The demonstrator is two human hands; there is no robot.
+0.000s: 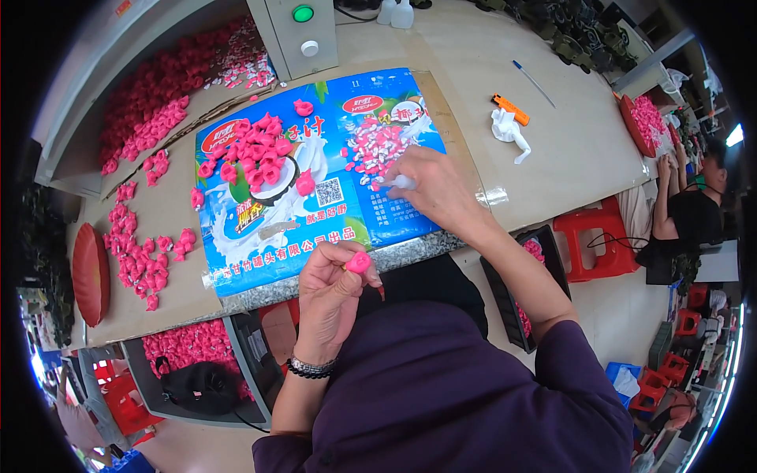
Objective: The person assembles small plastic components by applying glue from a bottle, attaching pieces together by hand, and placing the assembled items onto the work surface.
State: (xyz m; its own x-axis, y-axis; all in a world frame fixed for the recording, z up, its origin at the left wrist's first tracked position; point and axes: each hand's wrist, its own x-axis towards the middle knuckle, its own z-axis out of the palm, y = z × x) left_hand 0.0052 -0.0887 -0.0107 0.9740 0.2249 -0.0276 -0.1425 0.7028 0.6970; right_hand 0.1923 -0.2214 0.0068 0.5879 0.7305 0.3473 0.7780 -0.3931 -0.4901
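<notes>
My left hand [325, 296] is closed, pinching a small rounded pink plastic piece [359, 262] just in front of the table edge. My right hand [432, 188] is closed around a small whitish translucent squeeze bottle [400, 182]. The bottle's tip points left, at the lower edge of a heap of tiny pink-and-white parts [377, 150]. Left of that heap lies a pile of hollow pink pieces [256, 150], with a loose pink piece [305, 183] beside it. Both heaps rest on a flattened blue printed cardboard sheet [276, 272].
More pink pieces [140, 252] are scattered at left, near a red oval tray [91, 274]. An open drawer [264, 390] full of pink pieces juts out below. Crumpled white tissue [509, 132], an orange tool [511, 109] and a pen [534, 83] lie at right. A co-worker [694, 193] sits far right.
</notes>
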